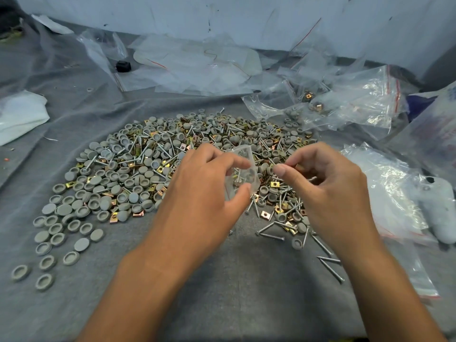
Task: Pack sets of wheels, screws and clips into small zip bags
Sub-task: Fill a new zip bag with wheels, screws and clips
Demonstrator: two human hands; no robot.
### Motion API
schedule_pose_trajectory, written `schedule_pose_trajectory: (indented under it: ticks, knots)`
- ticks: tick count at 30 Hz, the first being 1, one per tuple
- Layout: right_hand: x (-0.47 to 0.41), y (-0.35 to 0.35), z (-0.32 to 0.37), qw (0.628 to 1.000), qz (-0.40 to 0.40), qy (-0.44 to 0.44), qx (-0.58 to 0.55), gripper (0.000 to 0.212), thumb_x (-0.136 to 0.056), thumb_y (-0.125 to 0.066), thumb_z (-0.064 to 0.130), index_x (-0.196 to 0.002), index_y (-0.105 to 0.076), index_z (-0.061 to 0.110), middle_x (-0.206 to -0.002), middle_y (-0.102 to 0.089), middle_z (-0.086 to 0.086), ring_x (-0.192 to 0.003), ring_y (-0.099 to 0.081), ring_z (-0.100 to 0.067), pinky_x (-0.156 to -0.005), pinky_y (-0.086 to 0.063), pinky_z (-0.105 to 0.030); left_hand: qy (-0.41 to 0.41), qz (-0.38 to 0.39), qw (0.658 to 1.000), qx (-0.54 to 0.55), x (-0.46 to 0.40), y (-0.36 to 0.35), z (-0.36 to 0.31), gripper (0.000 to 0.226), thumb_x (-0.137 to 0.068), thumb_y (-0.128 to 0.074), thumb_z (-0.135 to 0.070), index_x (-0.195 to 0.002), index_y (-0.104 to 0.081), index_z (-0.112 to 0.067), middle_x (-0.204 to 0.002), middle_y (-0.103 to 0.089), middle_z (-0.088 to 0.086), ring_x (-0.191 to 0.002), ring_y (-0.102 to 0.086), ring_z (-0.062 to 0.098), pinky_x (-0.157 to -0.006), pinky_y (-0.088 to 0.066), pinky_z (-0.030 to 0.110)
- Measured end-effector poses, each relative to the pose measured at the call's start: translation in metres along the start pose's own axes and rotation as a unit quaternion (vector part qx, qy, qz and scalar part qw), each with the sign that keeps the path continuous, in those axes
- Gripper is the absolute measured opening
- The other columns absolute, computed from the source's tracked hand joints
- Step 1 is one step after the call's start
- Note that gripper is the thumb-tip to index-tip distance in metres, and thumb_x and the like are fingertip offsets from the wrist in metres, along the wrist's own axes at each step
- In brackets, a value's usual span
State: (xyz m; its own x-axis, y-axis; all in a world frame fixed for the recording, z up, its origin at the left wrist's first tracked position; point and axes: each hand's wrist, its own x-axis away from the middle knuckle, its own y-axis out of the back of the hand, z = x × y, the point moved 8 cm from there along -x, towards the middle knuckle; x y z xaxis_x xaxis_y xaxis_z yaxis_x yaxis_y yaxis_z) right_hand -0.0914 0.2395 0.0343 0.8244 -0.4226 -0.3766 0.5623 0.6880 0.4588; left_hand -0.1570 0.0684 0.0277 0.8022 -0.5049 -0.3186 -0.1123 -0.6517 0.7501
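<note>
Pinching a small zip bag (243, 172) between thumb and curled fingers, the left hand (209, 183) holds it upright above the parts pile (138, 169). At its three o'clock, just beside, the right hand (328, 183) curls, apparently pinching something small, perhaps a screw.

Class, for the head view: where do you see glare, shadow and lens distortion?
Head view: glare glints on the zip bags at right; a soft shadow falls on the cloth under the hands; wide-angle distortion bends the back wall.
</note>
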Motion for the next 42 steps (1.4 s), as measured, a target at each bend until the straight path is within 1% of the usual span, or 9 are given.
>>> schedule_pose_trajectory:
  ticks: [4, 8, 10, 16, 20, 24, 30, 37, 42]
  knots:
    - [0.002, -0.021, -0.040, 0.966, 0.180, -0.092, 0.158, 0.016, -0.084, -0.082, 0.031, -0.078, -0.068, 0.037, -0.070, -0.067, 0.013, -0.067, -0.058, -0.002, -0.058, -0.041, -0.010, 0.009, -0.009, 1.000, 0.012, 0.001, 0.001, 0.001, 0.039, -0.088, -0.052, -0.038, -0.126, -0.059, -0.044, -0.094, -0.038, -0.027, -0.104, -0.038, -0.010, -0.075, -0.033, 0.012]
    - [0.012, -0.043, -0.059, 0.931, 0.262, -0.117, 0.224, 0.017, -0.085, -0.082, 0.027, -0.090, -0.071, 0.039, -0.065, -0.063, 0.013, -0.063, -0.058, 0.007, -0.059, -0.040, -0.008, 0.013, -0.007, 1.000, 0.027, 0.002, -0.001, 0.001, 0.039, -0.093, -0.051, -0.030, -0.128, -0.059, -0.046, -0.092, -0.034, -0.024, -0.103, -0.037, -0.007, -0.076, -0.034, 0.014]
    - [0.013, -0.048, -0.063, 0.926, 0.256, -0.110, 0.254, 0.018, -0.082, -0.084, 0.032, -0.093, -0.072, 0.040, -0.070, -0.063, 0.017, -0.065, -0.059, 0.004, -0.055, -0.038, -0.010, 0.007, -0.003, 1.000, 0.021, 0.002, -0.002, 0.000, 0.039, -0.094, -0.054, -0.026, -0.127, -0.060, -0.046, -0.093, -0.034, -0.023, -0.100, -0.037, -0.001, -0.078, -0.035, 0.016]
    - [0.012, -0.051, -0.060, 0.927, 0.233, -0.063, 0.288, 0.016, -0.084, -0.081, 0.028, -0.091, -0.070, 0.037, -0.080, -0.065, 0.014, -0.077, -0.063, -0.007, -0.073, -0.054, -0.027, 0.001, 0.000, 1.000, 0.021, 0.003, -0.002, -0.002, 0.041, -0.091, -0.057, -0.027, -0.128, -0.060, -0.046, -0.092, -0.035, -0.021, -0.097, -0.037, 0.001, -0.080, -0.035, 0.015]
    - [0.003, -0.023, -0.032, 0.985, 0.126, -0.033, 0.112, 0.017, -0.083, -0.083, 0.021, -0.088, -0.074, 0.034, -0.077, -0.071, 0.016, -0.075, -0.066, 0.001, -0.064, -0.047, -0.008, 0.001, 0.005, 1.000, 0.025, 0.003, -0.003, -0.001, 0.043, -0.091, -0.059, -0.030, -0.129, -0.057, -0.049, -0.091, -0.033, -0.023, -0.102, -0.035, -0.006, -0.079, -0.034, 0.015]
    - [0.007, 0.000, 0.029, 0.992, 0.026, 0.093, -0.076, 0.013, -0.089, -0.079, 0.023, -0.100, -0.075, 0.029, -0.090, -0.075, 0.010, -0.078, -0.069, -0.013, -0.067, -0.051, -0.018, -0.004, 0.001, 1.000, 0.016, 0.003, -0.003, -0.001, 0.043, -0.090, -0.063, -0.032, -0.130, -0.056, -0.047, -0.092, -0.034, -0.021, -0.098, -0.036, 0.000, -0.079, -0.035, 0.015]
    - [0.015, -0.020, 0.045, 0.976, 0.021, 0.196, 0.089, 0.016, -0.088, -0.078, 0.012, -0.104, -0.080, 0.013, -0.103, -0.070, 0.003, -0.097, -0.065, -0.003, -0.088, -0.044, -0.010, -0.022, 0.006, 1.000, -0.005, 0.002, -0.005, -0.006, 0.033, -0.090, -0.056, -0.034, -0.123, -0.060, -0.035, -0.089, -0.034, -0.017, -0.094, -0.036, 0.010, -0.074, -0.034, 0.019]
    - [0.015, -0.027, 0.045, 0.970, 0.019, 0.201, 0.134, 0.028, -0.080, -0.083, 0.002, -0.106, -0.078, 0.012, -0.102, -0.061, 0.000, -0.082, -0.055, -0.003, -0.080, -0.040, -0.003, -0.015, 0.011, 1.000, 0.000, 0.001, -0.007, -0.005, 0.037, -0.090, -0.058, -0.037, -0.126, -0.057, -0.034, -0.093, -0.036, -0.018, -0.098, -0.036, 0.009, -0.078, -0.036, 0.021]
    - [0.012, -0.019, 0.042, 0.985, 0.028, 0.154, 0.073, 0.033, -0.080, -0.081, 0.000, -0.100, -0.075, 0.025, -0.101, -0.063, 0.009, -0.085, -0.066, -0.007, -0.068, -0.044, -0.009, -0.018, 0.015, 1.000, 0.009, 0.003, -0.009, -0.008, 0.045, -0.090, -0.060, -0.040, -0.134, -0.051, -0.043, -0.093, -0.035, -0.022, -0.096, -0.034, 0.001, -0.075, -0.034, 0.017]
